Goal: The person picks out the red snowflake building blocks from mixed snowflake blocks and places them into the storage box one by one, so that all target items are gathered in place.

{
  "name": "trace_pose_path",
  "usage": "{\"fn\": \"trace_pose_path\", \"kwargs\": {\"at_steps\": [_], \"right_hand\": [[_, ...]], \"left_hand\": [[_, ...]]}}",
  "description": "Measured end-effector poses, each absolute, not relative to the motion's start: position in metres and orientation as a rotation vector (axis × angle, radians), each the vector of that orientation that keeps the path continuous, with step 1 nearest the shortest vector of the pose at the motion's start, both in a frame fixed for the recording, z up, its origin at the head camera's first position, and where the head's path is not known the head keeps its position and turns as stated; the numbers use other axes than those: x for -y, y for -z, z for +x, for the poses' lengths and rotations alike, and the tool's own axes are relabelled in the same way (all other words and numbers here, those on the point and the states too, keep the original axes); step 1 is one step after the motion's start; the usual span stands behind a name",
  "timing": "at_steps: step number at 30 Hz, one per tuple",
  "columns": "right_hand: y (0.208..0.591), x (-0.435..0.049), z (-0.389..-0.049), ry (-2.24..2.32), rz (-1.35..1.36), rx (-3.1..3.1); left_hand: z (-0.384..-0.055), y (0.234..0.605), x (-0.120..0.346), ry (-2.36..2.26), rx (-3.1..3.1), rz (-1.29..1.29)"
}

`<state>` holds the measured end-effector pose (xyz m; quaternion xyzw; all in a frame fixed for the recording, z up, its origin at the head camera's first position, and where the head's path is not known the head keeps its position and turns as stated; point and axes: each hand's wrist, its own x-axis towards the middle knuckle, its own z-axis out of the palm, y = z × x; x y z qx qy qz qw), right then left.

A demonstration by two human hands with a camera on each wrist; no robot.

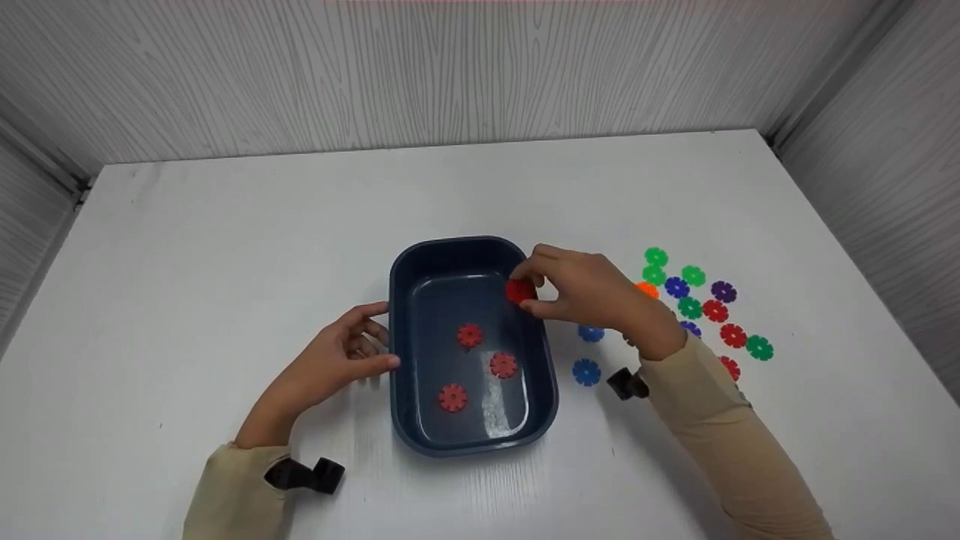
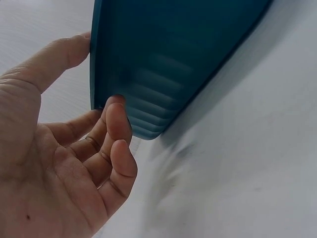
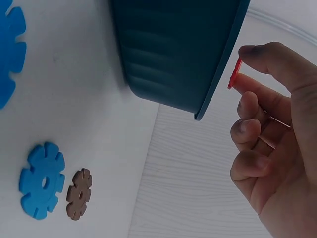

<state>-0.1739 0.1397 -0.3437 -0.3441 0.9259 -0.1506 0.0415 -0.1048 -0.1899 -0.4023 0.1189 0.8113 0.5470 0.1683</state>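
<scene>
A dark blue rectangular tub (image 1: 474,451) stands on the table, with three red notched discs (image 1: 452,398) lying on its floor. My right hand (image 1: 589,289) is over the tub's right rim and pinches another red notched disc (image 1: 519,291) between thumb and index finger. The right wrist view shows that disc (image 3: 235,73) edge-on, just above the rim, the other fingers curled loosely. At the tub's left side, my left hand (image 1: 337,356) has its thumb at the rim and fingers against the outer wall. In the left wrist view, the tub's wall (image 2: 163,74) fills the top.
To the right of the tub lie several loose notched discs: green (image 1: 693,275), purple (image 1: 724,291), orange (image 1: 646,289), red (image 1: 733,334) and blue (image 1: 586,372). A brown disc (image 3: 79,194) shows in the right wrist view. White panels (image 1: 450,75) stand around the table.
</scene>
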Motion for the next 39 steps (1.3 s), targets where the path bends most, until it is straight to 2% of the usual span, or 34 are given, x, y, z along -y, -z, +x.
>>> {"fn": "trace_pose_path", "kwargs": {"at_steps": [8,16,24,33,39], "right_hand": [[0.347,-0.139,-0.172,0.421,-1.078,-2.856],[0.345,-0.157,-0.176,0.481,-0.975,-2.87],[0.348,-0.2,-0.18,0.607,-0.802,-2.822],[0.359,-0.26,-0.183,0.571,-0.563,-2.806],[0.363,-0.283,-0.181,0.527,-0.449,-2.758]], "left_hand": [[-0.104,0.401,0.189,-1.552,-2.298,0.323],[-0.103,0.4,0.19,-1.539,-2.309,0.314],[-0.102,0.4,0.19,-1.53,-2.326,0.315],[-0.104,0.403,0.189,-1.53,-2.34,0.329],[-0.105,0.402,0.19,-1.538,-2.329,0.319]]}}
